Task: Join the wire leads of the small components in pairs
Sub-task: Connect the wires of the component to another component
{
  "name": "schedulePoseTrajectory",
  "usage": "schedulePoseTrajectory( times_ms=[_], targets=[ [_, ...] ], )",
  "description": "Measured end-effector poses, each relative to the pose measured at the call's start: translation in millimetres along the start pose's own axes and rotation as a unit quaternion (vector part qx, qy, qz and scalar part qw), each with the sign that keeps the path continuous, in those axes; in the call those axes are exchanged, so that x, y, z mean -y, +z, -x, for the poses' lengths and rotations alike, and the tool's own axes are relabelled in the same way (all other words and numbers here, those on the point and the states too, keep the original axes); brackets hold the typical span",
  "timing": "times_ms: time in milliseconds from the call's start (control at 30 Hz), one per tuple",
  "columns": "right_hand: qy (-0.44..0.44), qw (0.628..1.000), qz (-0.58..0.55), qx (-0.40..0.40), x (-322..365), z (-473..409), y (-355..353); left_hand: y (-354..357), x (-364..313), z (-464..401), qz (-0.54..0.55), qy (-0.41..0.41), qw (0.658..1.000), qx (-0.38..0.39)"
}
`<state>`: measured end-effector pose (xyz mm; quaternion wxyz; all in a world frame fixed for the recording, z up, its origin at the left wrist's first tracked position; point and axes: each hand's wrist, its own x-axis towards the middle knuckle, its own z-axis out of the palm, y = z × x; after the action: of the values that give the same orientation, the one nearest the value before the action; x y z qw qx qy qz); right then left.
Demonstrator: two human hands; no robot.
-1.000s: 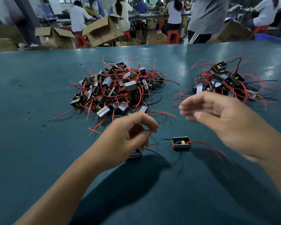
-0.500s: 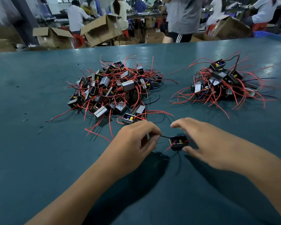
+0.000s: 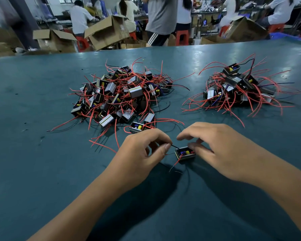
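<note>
A small black component (image 3: pixel 184 153) with yellow and blue parts lies on the teal table (image 3: pixel 33 162) between my hands. My left hand (image 3: pixel 142 153) pinches its thin black wire lead (image 3: pixel 174 146) between thumb and forefinger. My right hand (image 3: pixel 221 150) hovers over the component's right side, thumb touching its edge, fingers curled. A bare-tipped red lead (image 3: pixel 176 162) trails from the component toward me. A second component seen earlier under my left hand is hidden.
A large heap of components with red wires (image 3: pixel 122 96) lies ahead at centre. A smaller heap (image 3: pixel 236 87) sits at the right. Loose red leads (image 3: pixel 102 143) spread left of my left hand. Cardboard boxes (image 3: pixel 106 32) and people stand beyond the far edge.
My right hand came down from mid-air to the component on the table. My left hand took the black lead between its fingertips and holds it taut.
</note>
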<state>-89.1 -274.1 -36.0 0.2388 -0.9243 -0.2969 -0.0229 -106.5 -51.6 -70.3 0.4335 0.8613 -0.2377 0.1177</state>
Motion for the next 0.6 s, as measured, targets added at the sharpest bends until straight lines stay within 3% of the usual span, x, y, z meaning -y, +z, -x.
schedulePoseTrajectory(
  times_ms=[300,600],
  targets=[
    [-0.004,1.0,-0.009,0.016,0.3,-1.6,9.2,-0.5,-8.2,5.5,0.057,-0.035,0.997,0.034],
    [0.021,0.998,-0.049,0.019,-0.2,0.3,9.7,-1.6,-14.8,6.8,0.028,-0.046,0.995,0.081]
  ],
)
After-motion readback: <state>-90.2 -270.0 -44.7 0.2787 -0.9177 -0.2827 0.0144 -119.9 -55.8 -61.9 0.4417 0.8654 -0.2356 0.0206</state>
